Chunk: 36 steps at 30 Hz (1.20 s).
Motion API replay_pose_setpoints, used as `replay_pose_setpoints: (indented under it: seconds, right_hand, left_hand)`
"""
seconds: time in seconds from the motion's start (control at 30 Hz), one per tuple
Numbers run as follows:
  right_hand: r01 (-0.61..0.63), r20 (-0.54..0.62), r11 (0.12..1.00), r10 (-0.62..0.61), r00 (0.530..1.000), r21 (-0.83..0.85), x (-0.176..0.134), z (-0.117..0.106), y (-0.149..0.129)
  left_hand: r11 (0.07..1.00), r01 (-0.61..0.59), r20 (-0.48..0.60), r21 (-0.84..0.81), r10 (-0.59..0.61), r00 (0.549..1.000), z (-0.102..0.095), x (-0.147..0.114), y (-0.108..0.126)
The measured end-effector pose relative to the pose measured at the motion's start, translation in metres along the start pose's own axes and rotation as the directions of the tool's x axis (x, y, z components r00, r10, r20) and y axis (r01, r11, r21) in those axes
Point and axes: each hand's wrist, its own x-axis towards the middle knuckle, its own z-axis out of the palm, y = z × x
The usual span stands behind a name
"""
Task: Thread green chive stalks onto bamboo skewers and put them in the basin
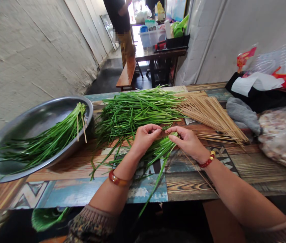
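Note:
In the head view, my right hand is closed in a pinch on a thin bamboo skewer, which slants down to the right across the table. Under its fingers lie the pale ends of a small bunch of garlic chives, leaves trailing to the lower left. My left hand is pinched just opposite, fingertips close to the skewer's upper end; what lies between them is too small to make out. Behind both hands is a large pile of chives, beside a fan of loose skewers.
On the left stands a metal basin holding skewered chives. At right lie a grey cloth, a bag of pale food pieces and plastic packaging. A person stands beyond, near a bench and another table.

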Motion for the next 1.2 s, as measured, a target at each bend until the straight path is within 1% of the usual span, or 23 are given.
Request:
replay_pose_setpoints:
  seconds: [0.23,0.43,0.73,0.83,1.0,1.13,1.2]
  right_hand:
    - [-0.008,0.006,1.0,0.008,1.0,-0.005,-0.0004,-0.0009,-0.0029]
    - [0.012,0.004,1.0,-0.012,1.0,0.001,-0.0004,-0.0008,-0.0025]
    - [0.009,0.002,1.0,-0.009,1.0,-0.012,0.0001,-0.0006,-0.0006]
    - [-0.014,0.001,0.999,0.014,1.0,0.03,0.0004,0.0012,0.0021]
    - [-0.03,-0.027,0.984,0.035,0.999,0.174,0.0004,0.0041,0.0045]
    - [-0.024,0.018,0.985,0.021,1.0,0.169,-0.0002,0.0023,0.0018]
    - [-0.004,0.018,0.988,0.001,1.0,0.154,-0.0003,0.0015,0.0012]
  left_hand:
    - [1.0,-0.012,0.022,0.007,0.011,1.0,0.0001,-0.0006,0.0006]
    - [1.0,-0.008,0.031,0.025,0.008,0.999,-0.0002,-0.0007,-0.0011]
    - [0.999,-0.036,0.037,0.039,0.034,0.999,0.0003,0.0002,-0.0041]
    - [0.995,-0.069,0.033,0.069,0.067,0.997,0.001,-0.0008,-0.0029]
    - [0.987,-0.106,0.032,0.122,0.103,0.994,0.002,-0.0017,-0.0008]
    - [0.989,-0.095,0.041,0.115,0.091,0.995,0.0014,-0.0002,-0.0035]
    - [0.99,-0.095,0.046,0.102,0.09,0.995,0.0008,0.0006,-0.0051]
